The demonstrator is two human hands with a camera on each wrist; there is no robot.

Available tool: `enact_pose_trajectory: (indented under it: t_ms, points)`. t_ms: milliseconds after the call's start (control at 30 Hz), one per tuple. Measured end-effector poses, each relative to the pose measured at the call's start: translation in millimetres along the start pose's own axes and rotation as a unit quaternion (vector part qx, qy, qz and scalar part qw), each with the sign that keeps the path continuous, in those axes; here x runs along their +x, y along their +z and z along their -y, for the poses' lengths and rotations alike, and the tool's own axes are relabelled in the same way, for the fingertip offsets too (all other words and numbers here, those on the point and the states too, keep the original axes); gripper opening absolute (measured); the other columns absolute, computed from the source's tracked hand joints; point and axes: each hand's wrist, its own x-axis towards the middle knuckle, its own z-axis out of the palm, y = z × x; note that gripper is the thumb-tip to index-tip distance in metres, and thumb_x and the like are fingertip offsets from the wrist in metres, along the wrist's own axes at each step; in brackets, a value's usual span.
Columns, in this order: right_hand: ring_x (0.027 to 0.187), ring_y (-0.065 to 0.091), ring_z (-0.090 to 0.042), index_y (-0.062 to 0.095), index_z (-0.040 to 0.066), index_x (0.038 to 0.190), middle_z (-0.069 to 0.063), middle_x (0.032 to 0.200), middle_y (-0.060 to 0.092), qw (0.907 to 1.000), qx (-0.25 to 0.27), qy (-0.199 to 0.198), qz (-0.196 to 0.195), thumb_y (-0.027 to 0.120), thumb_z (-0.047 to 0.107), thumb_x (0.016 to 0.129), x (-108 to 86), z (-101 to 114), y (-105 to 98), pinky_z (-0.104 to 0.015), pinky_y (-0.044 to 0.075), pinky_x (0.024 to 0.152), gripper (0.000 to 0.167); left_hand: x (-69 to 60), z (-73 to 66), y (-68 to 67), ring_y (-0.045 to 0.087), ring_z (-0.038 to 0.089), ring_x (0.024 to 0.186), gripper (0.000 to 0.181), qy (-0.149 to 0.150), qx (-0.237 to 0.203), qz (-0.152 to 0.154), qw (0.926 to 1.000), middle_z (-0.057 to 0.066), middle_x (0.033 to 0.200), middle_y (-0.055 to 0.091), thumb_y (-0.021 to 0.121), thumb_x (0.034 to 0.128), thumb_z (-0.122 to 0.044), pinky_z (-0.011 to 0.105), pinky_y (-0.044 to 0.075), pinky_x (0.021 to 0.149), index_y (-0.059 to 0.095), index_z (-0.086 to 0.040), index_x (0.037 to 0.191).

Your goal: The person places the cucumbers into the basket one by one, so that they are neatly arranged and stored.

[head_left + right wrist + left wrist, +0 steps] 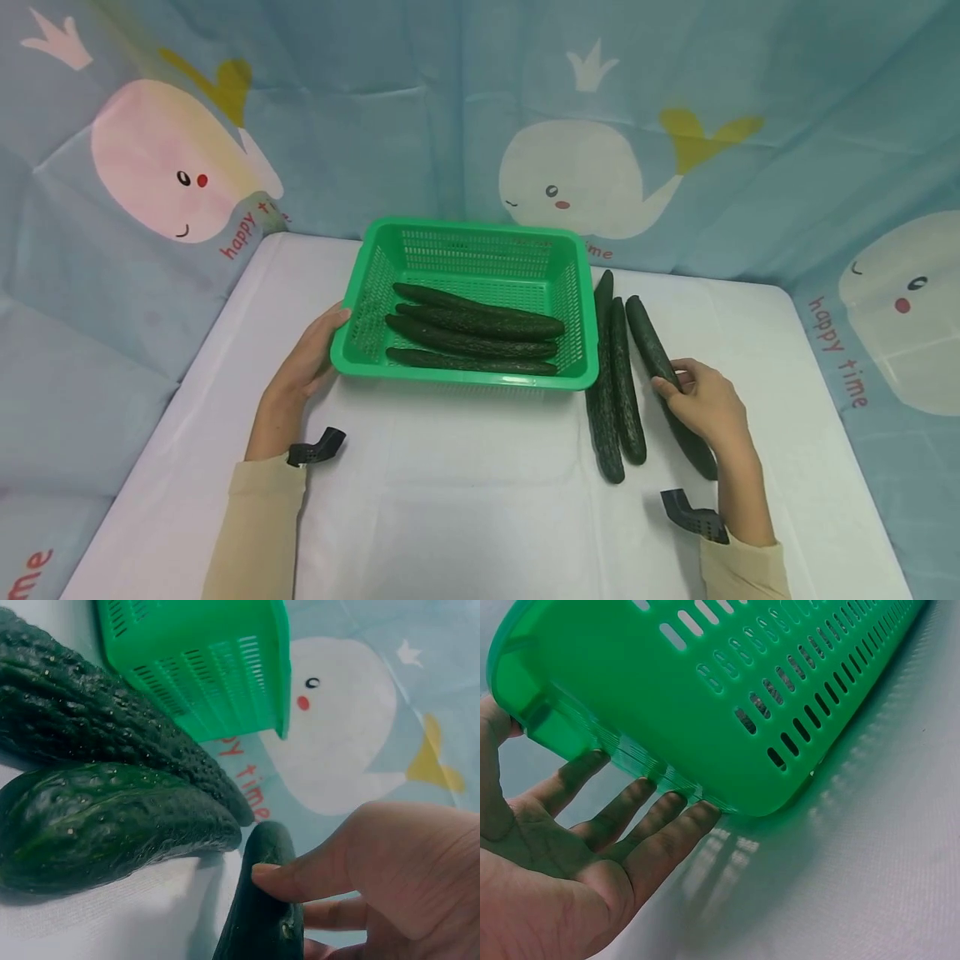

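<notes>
A green plastic basket [465,379] stands on the white-covered table with several dark green cucumbers [480,321] lying lengthwise in it. At its left end, my left hand [311,350] holds the basket, thumb at the rim and fingertips [656,844] against the outer wall low down. My right hand [705,404] grips a cucumber [652,337] between thumb and fingers, to the right of the basket. In the right wrist view the thumb lies across this cucumber [266,915]. Two more cucumbers, one [603,400] against the basket's side and one [626,392] beside it, lie between basket and right hand.
White cloth [465,500] covers the table. A light blue curtain [442,108] printed with whales hangs behind it and along both sides. Each wrist wears a black mount, on the left [318,447] and on the right [693,517].
</notes>
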Motion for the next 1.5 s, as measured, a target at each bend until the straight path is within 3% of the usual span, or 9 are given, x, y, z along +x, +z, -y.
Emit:
enact_pose_trajectory:
  t_ms: [267,433,667,767,967,1067,1200,1333,1500]
  points:
    - [0.113,0.069,-0.048,0.06,-0.001,0.145,-0.03,0.124,0.071,0.9993,0.007,-0.017,-0.033,0.067,0.04,0.104,-3.5,7,-6,-0.061,0.056,0.082,0.058,4.3,-1.7,0.2,0.057,-0.005,0.128,0.076,0.011,-0.004,0.008,0.9999,0.019,0.171,0.035,0.043,0.111,-0.055,0.009,0.051,0.103,0.022,-0.012,0.17]
    - [0.116,0.067,-0.049,0.06,0.0,0.145,-0.031,0.125,0.07,0.9982,0.013,-0.027,-0.052,0.066,0.036,0.104,-6.4,14,-7,-0.063,0.055,0.083,0.055,2.2,-0.2,0.6,0.058,-0.003,0.128,0.076,0.001,-0.001,0.0,1.0,0.019,0.17,0.037,0.042,0.1107,-0.057,0.009,0.051,0.102,0.023,-0.013,0.17]
    - [0.118,0.067,-0.051,0.06,0.001,0.145,-0.03,0.126,0.07,0.9968,0.001,-0.044,-0.066,0.069,0.032,0.104,-13.4,23,-10,-0.068,0.054,0.085,0.053,-1.3,1.9,6.5,0.042,0.02,0.157,0.076,-0.024,-0.002,-0.003,0.9997,0.009,0.175,0.032,0.043,0.1104,-0.056,0.015,0.047,0.114,0.021,-0.014,0.17]
    - [0.114,0.068,-0.051,0.061,0.001,0.145,-0.029,0.124,0.07,0.9947,0.004,-0.068,-0.077,0.07,0.032,0.103,-13.7,31,-14,-0.066,0.055,0.083,0.052,-0.2,1.0,6.1,0.041,0.023,0.158,0.076,-0.027,-0.01,-0.009,0.9995,0.01,0.174,0.033,0.044,0.1103,-0.055,0.014,0.049,0.112,0.022,-0.014,0.17]
    - [0.101,0.073,-0.045,0.064,0.002,0.143,-0.024,0.116,0.071,0.9865,0.014,-0.125,-0.104,0.071,0.03,0.103,-11.3,53,-22,-0.058,0.059,0.075,0.049,1.6,-1.5,1.9,0.042,0.021,0.157,0.077,-0.036,-0.005,-0.012,0.9993,0.009,0.175,0.031,0.044,0.1096,-0.058,0.015,0.048,0.114,0.021,-0.016,0.17]
    - [0.1,0.074,-0.043,0.064,0.004,0.143,-0.022,0.117,0.071,0.9839,0.018,-0.14,-0.11,0.072,0.027,0.102,-10.6,64,-27,-0.056,0.06,0.074,0.048,3.4,-1.5,2.8,0.053,0.012,0.145,0.078,-0.032,-0.011,-0.007,0.9994,0.01,0.174,0.033,0.044,0.1096,-0.057,0.014,0.05,0.11,0.021,-0.015,0.17]
    - [0.101,0.075,-0.043,0.065,0.008,0.144,-0.022,0.12,0.072,0.9837,0.02,-0.154,-0.091,0.072,0.028,0.102,-9.9,76,-33,-0.057,0.06,0.078,0.047,5.6,-0.8,5.4,0.059,-0.004,0.123,0.076,-0.026,-0.015,-0.003,0.9995,0.016,0.17,0.037,0.043,0.1108,-0.055,0.01,0.054,0.1,0.02,-0.013,0.17]
    - [0.096,0.076,-0.041,0.065,0.009,0.144,-0.021,0.118,0.072,0.982,0.013,-0.173,-0.075,0.072,0.027,0.102,-5.0,90,-39,-0.058,0.06,0.079,0.046,6.3,-0.3,7.5,0.056,-0.005,0.126,0.076,-0.025,-0.015,0.003,0.9996,0.016,0.174,0.031,0.042,0.1112,-0.055,0.009,0.053,0.101,0.018,-0.014,0.171]
    - [0.091,0.075,-0.035,0.067,0.01,0.142,-0.017,0.111,0.073,0.9762,0.004,-0.206,-0.069,0.072,0.023,0.102,6.2,113,-38,-0.051,0.06,0.072,0.043,2.9,0.3,4.1,0.059,-0.007,0.123,0.077,-0.013,-0.017,0.003,0.9998,0.019,0.173,0.03,0.042,0.1114,-0.054,0.009,0.053,0.099,0.018,-0.011,0.17]
